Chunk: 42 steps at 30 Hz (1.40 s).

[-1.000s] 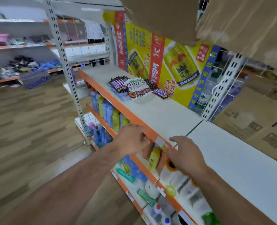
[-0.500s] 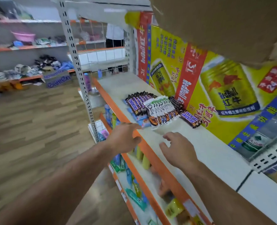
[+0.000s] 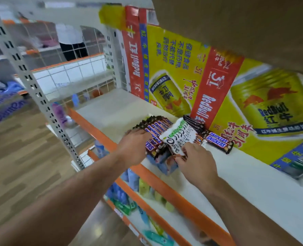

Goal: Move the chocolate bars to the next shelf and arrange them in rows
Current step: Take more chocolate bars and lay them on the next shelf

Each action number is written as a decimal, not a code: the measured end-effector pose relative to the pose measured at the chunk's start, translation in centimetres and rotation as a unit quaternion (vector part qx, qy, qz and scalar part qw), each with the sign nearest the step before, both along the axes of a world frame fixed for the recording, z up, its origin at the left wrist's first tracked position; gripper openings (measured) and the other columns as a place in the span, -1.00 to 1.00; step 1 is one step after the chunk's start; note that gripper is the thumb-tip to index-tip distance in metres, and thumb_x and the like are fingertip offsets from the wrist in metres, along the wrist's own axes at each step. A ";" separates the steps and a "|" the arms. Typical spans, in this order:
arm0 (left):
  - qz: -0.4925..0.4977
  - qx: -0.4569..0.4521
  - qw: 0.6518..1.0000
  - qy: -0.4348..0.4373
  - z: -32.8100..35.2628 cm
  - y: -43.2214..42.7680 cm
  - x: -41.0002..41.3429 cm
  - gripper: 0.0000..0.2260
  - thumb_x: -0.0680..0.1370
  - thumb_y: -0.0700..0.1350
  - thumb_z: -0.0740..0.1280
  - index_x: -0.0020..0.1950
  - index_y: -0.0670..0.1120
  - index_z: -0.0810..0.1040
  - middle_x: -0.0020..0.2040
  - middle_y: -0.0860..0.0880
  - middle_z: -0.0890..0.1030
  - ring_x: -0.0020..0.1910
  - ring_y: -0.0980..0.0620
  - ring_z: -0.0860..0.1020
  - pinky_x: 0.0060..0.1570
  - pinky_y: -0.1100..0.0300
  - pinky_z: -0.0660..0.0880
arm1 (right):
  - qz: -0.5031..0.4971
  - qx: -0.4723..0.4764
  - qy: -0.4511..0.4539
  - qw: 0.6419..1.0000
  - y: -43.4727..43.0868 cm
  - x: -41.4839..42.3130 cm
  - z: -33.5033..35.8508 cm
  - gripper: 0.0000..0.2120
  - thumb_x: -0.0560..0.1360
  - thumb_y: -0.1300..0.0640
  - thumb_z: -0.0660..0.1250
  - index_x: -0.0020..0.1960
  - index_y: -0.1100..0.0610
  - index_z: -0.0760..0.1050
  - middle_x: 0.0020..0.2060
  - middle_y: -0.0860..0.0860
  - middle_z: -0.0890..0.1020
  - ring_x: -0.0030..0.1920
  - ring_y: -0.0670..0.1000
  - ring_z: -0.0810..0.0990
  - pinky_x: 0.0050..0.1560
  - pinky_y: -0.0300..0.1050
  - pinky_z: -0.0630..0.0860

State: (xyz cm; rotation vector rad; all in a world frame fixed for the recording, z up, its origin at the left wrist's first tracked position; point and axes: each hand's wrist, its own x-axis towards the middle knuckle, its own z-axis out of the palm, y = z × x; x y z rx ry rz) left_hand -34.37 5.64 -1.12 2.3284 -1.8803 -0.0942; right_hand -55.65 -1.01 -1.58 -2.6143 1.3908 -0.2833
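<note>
A pile of chocolate bars lies on the white shelf (image 3: 236, 174) with an orange front edge. Brown and blue Snickers bars (image 3: 156, 127) are fanned on the left. White bars with green and black lettering (image 3: 180, 134) lie stacked in the middle. Two more Snickers bars (image 3: 218, 142) lie to the right by the poster. My left hand (image 3: 133, 148) rests on the left side of the pile, fingers curled over the Snickers bars. My right hand (image 3: 195, 160) touches the near end of the white bars, fingers bent around them. Blue packets (image 3: 164, 166) lie under the pile.
A yellow and red drink poster (image 3: 218, 82) backs the shelf. Brown cardboard (image 3: 236, 23) hangs overhead at the top right. Lower shelves hold bottles and packets (image 3: 141, 189). A white perforated upright (image 3: 31, 86) stands left. Wooden floor (image 3: 22, 166) lies beyond. A person (image 3: 70, 41) stands far back.
My view and both hands have moved forward along the shelf to the pile. The left hand left the orange edge and now lies on the Snickers bars; the right reached the white bars.
</note>
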 end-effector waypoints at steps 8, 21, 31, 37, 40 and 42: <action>-0.119 0.044 0.990 -0.062 0.5 -2.9 3.6 -0.77 0.41 -0.20 0.31 -0.04 0.10 0.45 -0.02 0.07 0.43 0.07 0.00 0.36 -0.02 0.13 0.28 | -0.092 0.016 0.021 0.995 0.5 2.6 -0.4 -0.80 0.56 -0.04 0.28 0.06 0.01 0.31 0.05 0.01 0.49 0.09 0.09 0.51 0.04 -0.02 0.39; -0.250 0.137 0.940 0.190 2.7 -4.9 -0.8 -0.89 0.47 -0.10 0.42 -0.02 0.02 0.57 -0.19 0.12 0.55 -0.19 0.01 0.60 -0.21 0.11 0.51 | -0.267 0.138 -0.152 0.942 2.7 -2.9 1.4 -0.92 0.45 0.10 0.40 -0.13 0.04 0.50 -0.25 -0.08 0.56 -0.18 0.01 0.51 -0.30 -0.11 0.33; -0.249 0.205 0.863 0.388 3.8 -4.8 -12.4 -0.79 0.43 -0.21 0.42 -0.01 0.06 0.64 -0.12 0.00 0.72 -0.07 -0.06 0.68 0.06 -0.10 0.60 | -0.345 0.197 -0.264 0.879 7.8 -16.9 2.2 -0.90 0.42 0.24 0.46 -0.13 0.07 0.61 -0.20 0.03 0.68 -0.23 0.01 0.61 -0.36 -0.29 0.41; -0.263 0.220 0.841 0.419 4.2 -2.5 -22.9 -0.83 0.48 -0.28 0.41 0.02 -0.06 0.62 -0.14 -0.09 0.69 -0.25 -0.02 0.62 -0.16 0.07 0.49 | -0.330 0.240 -0.343 0.846 12.3 -26.5 2.5 -0.81 0.38 0.33 0.49 -0.07 0.11 0.62 -0.21 0.09 0.70 -0.17 0.01 0.67 -0.17 -0.25 0.52; -0.256 0.218 0.837 0.431 4.1 -1.0 -29.7 -0.84 0.48 -0.27 0.40 -0.02 -0.04 0.64 -0.16 -0.07 0.68 -0.25 0.01 0.61 -0.19 0.14 0.49 | -0.331 0.234 -0.332 0.852 14.5 -32.2 2.8 -0.82 0.38 0.31 0.50 -0.09 0.09 0.62 -0.21 0.06 0.69 -0.16 -0.01 0.65 -0.18 -0.23 0.49; -0.261 0.216 0.834 0.436 4.1 -0.2 -34.5 -0.86 0.48 -0.25 0.39 -0.03 -0.04 0.65 -0.15 -0.06 0.69 -0.24 0.04 0.62 -0.24 0.19 0.49 | -0.335 0.233 -0.336 0.849 16.1 -36.1 3.0 -0.82 0.37 0.31 0.50 -0.10 0.10 0.61 -0.19 0.09 0.70 -0.15 0.04 0.67 -0.11 -0.11 0.53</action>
